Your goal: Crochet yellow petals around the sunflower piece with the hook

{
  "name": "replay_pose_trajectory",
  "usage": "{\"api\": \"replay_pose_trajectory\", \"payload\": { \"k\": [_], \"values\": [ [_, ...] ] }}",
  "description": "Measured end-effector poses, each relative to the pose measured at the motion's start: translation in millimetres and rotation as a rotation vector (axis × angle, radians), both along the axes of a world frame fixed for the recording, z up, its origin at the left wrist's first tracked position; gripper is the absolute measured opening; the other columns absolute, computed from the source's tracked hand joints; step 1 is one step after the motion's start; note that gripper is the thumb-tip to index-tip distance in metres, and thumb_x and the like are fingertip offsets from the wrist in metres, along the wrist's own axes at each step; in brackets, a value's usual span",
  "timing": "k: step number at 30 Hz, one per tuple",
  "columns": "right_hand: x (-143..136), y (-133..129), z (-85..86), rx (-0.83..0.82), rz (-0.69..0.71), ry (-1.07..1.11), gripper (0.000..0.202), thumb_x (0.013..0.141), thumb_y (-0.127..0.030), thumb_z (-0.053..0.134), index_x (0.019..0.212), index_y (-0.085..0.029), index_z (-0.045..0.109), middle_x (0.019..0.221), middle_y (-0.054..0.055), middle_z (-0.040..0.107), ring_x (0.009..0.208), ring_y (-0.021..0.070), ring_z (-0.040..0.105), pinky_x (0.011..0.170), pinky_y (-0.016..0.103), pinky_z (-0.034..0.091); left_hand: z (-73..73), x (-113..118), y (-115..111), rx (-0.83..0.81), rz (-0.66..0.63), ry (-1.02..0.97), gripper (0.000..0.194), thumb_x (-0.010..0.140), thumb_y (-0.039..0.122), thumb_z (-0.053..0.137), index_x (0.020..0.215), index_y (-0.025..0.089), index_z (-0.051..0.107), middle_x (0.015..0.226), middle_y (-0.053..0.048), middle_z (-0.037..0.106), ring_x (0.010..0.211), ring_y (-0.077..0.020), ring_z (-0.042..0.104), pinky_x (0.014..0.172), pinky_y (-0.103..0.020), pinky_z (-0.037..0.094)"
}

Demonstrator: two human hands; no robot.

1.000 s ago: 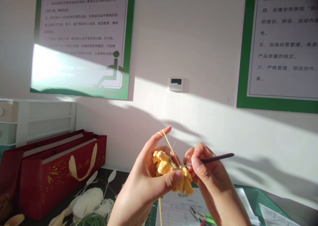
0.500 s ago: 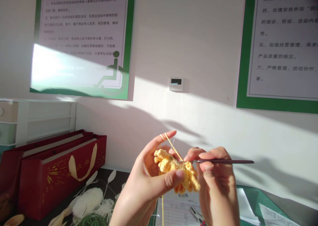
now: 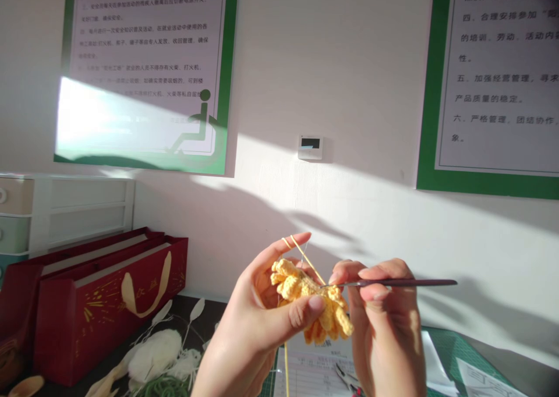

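Note:
My left hand (image 3: 262,315) pinches a yellow crocheted piece (image 3: 301,292) with frilly, petal-like lobes, its thumb lying across the front. Yellow yarn (image 3: 305,257) loops over the raised left index finger and slants down to the work; another strand hangs below the hand. In my right hand (image 3: 384,315) is a crochet hook (image 3: 406,282) with a dark handle, held nearly level between thumb and fingers. Its thin metal end points left and meets the top edge of the yellow piece, where the exact tip is hard to make out.
Red gift bags (image 3: 113,309) and a drawer unit (image 3: 87,211) stand at left. White yarn (image 3: 155,353) and green yarn (image 3: 163,386) lie near them. Below my hands are a printed sheet (image 3: 301,374), pliers (image 3: 347,376) and a green cutting mat (image 3: 454,350). Behind is a wall with posters.
The crochet hook and my right hand have shifted slightly to the right. My left hand keeps its hold, with the yarn still over the index finger.

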State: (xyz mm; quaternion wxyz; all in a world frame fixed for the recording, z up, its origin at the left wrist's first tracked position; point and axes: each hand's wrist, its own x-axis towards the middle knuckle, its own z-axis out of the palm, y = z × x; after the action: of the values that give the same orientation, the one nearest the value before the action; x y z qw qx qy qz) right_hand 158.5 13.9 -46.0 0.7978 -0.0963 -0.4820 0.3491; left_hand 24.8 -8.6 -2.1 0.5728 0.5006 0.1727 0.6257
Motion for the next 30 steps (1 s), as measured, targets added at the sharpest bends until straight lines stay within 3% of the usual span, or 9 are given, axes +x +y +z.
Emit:
{"api": "replay_pose_trajectory", "payload": {
  "k": [3,7,11,14,19,21,24,27,30],
  "values": [
    [4,0,-0.7,0.063,-0.048,-0.037,0.017,0.092,-0.046,0.068,0.094,-0.032,0.058,0.093,-0.001,0.071,0.097,0.0205,0.066,0.081,0.035,0.048,0.0,1,-1,0.002,-0.001,-0.006,0.079,0.056,0.017,0.098,0.130,0.019,0.068,0.083,-0.003,0.072,0.076,-0.0156,0.067,0.072,-0.024,0.054],
    [9,-4,5.4,0.196,-0.149,-0.110,0.012,0.096,-0.042,0.065,0.094,-0.032,0.058,0.087,-0.003,0.073,0.083,0.0171,0.066,0.083,0.037,0.048,0.2,2,-3,0.018,0.005,-0.012,0.072,0.062,0.016,0.095,0.129,0.017,0.068,0.083,-0.004,0.073,0.074,-0.0148,0.067,0.071,-0.023,0.054],
    [17,-7,15.6,0.395,-0.334,-0.237,0.002,0.099,-0.029,0.061,0.099,-0.030,0.059,0.086,-0.003,0.076,0.077,0.0175,0.068,0.081,0.040,0.050,1.2,3,-5,0.012,0.014,-0.013,0.073,0.061,0.016,0.095,0.128,0.015,0.067,0.083,-0.004,0.073,0.074,-0.0145,0.066,0.069,-0.023,0.054],
    [24,-6,19.1,0.658,-0.513,-0.363,0.010,0.097,-0.016,0.061,0.104,-0.023,0.060,0.088,0.001,0.078,0.073,0.0185,0.069,0.078,0.045,0.053,2.4,4,-6,0.001,0.025,-0.019,0.075,0.059,0.015,0.096,0.128,0.014,0.067,0.081,-0.004,0.073,0.074,-0.0138,0.066,0.070,-0.022,0.055],
    [40,-5,17.7,0.790,-0.718,-0.487,0.034,0.087,0.003,0.056,0.113,-0.019,0.062,0.107,0.005,0.077,0.085,0.0216,0.071,0.077,0.048,0.056,3.0,4,-8,-0.008,0.033,-0.023,0.077,0.059,0.015,0.096,0.129,0.014,0.065,0.081,-0.003,0.074,0.072,-0.0129,0.066,0.068,-0.021,0.055],
    [47,-10,19.4,0.803,-0.790,-0.596,0.041,0.085,0.004,0.055,0.116,-0.021,0.063,0.108,0.004,0.077,0.087,0.0213,0.070,0.077,0.046,0.058,2.6,4,-9,-0.010,0.036,-0.021,0.075,0.062,0.015,0.095,0.130,0.014,0.065,0.082,-0.003,0.074,0.071,-0.0123,0.066,0.066,-0.021,0.054],
    [53,-22,21.6,0.725,-0.861,-0.911,0.038,0.085,-0.008,0.064,0.118,-0.026,0.066,0.100,0.002,0.077,0.087,0.0211,0.069,0.078,0.041,0.060,1.7,4,-9,-0.010,0.038,-0.026,0.073,0.062,0.016,0.095,0.129,0.015,0.066,0.085,-0.004,0.073,0.071,-0.0127,0.066,0.065,-0.021,0.054],
    [52,-31,18.4,0.555,-0.999,-0.938,0.029,0.090,-0.016,0.058,0.115,-0.025,0.069,0.092,0.004,0.076,0.083,0.0211,0.066,0.076,0.037,0.060,1.8,4,-10,-0.010,0.040,-0.028,0.072,0.062,0.017,0.095,0.129,0.016,0.067,0.085,-0.004,0.073,0.071,-0.0130,0.066,0.065,-0.021,0.054],
    [52,-31,15.0,0.502,-1.086,-0.819,0.026,0.092,-0.018,0.057,0.113,-0.025,0.070,0.090,0.004,0.076,0.079,0.0207,0.065,0.076,0.037,0.058,2.9,5,-11,-0.013,0.020,-0.023,0.075,0.060,0.017,0.095,0.130,0.015,0.066,0.081,-0.003,0.072,0.070,-0.0130,0.064,0.065,-0.022,0.054]
  ]
}}
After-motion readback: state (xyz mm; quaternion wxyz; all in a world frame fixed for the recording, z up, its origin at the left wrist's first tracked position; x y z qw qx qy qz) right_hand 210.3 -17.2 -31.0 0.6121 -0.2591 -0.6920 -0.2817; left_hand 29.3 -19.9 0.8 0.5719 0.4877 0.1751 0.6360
